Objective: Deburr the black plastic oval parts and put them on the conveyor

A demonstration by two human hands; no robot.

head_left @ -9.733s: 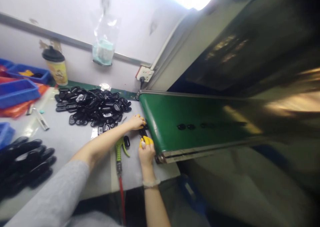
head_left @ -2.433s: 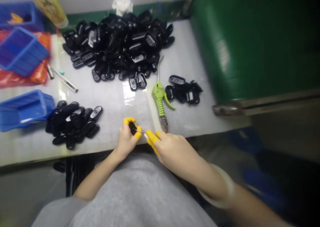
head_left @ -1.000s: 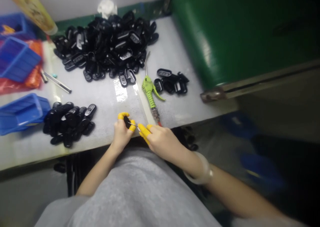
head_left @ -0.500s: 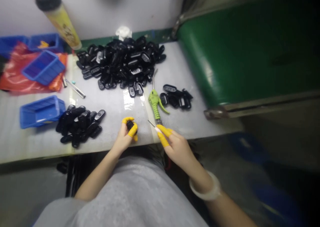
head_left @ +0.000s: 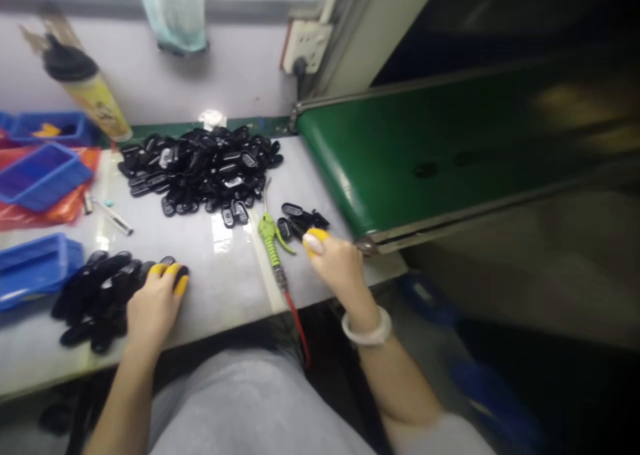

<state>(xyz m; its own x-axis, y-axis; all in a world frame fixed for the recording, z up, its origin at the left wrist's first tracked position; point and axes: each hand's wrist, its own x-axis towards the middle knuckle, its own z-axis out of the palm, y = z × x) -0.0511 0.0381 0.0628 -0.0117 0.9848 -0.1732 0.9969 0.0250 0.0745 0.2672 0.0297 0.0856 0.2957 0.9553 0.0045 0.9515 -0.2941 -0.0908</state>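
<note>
Left hand [head_left: 155, 305]: yellow-capped fingertips curved over a black plastic fob [head_left: 180, 269], hold unclear. Right hand [head_left: 340, 261]: narrow grip, nothing visible held, just beside a small fob cluster [head_left: 300, 220] and a green air blow gun [head_left: 267, 233]. Main fob pile [head_left: 200, 171]: upper middle of the worktop [head_left: 225, 295].

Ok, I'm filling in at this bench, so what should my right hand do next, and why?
Probably pick a piece from the small black pile: your right hand sits just beside it, with nothing visible in its fingers.
</note>
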